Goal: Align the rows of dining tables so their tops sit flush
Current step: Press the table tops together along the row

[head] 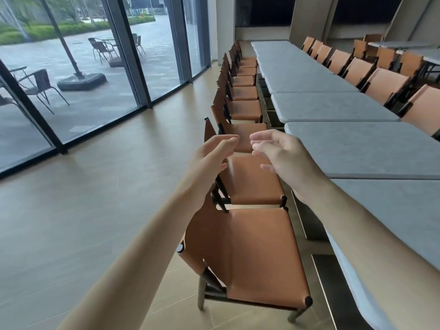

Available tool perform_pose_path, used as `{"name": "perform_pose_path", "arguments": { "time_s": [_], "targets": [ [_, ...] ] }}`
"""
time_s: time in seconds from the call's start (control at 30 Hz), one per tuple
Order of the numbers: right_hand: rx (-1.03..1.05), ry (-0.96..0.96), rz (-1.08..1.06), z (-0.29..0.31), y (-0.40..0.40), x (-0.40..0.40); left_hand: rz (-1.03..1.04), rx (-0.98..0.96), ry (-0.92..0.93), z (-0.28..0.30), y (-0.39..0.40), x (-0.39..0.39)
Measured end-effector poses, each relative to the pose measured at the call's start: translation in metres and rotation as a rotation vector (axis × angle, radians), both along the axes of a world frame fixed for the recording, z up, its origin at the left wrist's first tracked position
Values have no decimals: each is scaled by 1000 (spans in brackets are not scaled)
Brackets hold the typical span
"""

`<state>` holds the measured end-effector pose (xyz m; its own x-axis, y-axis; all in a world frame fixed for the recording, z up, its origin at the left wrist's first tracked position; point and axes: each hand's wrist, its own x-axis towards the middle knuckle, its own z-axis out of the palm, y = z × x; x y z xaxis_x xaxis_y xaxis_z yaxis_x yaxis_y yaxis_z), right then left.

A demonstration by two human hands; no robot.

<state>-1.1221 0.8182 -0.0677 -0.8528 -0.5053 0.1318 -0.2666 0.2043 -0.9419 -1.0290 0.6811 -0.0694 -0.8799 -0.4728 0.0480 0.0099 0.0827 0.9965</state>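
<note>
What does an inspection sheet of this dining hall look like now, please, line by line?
Surface: beige floor, bare where visible.
Job's things: grey dining tables end to end in a row; side edges look stepped, not flush.
Clutter: orange chairs line both sides of the row.
Grippers: left hand and right hand open, raised over the chairs, holding nothing.
Cables: nothing seen.
Surroundings: glass wall at left; patio chairs outside.
</note>
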Motion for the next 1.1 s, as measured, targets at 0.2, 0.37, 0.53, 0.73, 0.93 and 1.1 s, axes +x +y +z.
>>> {"name": "perform_pose_path", "arguments": {
  "time_s": [0.2, 0.37, 0.53, 0.73, 0.93, 1.1],
  "targets": [
    [-45, -42, -27, 1, -24, -5, -24, 39, -6, -6, -25, -2],
    [-68, -39, -88, -5, -66, -19, -34, 45, -1, -7, -67, -22],
    [-112, -47, -156, -7, -117, -44, -71, 15, 30, 0, -117, -53],
    [-162, -84, -215, -14, -184, -75, -110, -72, 22, 1, -193, -83],
    [-131, -129, -200, -28, -244, -96, -89, -62, -2, -7, -262, -107],
    [-121, -156, -245, -36, -276, -121, -99, -56, -40, -15, -306, -133]
  ]
}}
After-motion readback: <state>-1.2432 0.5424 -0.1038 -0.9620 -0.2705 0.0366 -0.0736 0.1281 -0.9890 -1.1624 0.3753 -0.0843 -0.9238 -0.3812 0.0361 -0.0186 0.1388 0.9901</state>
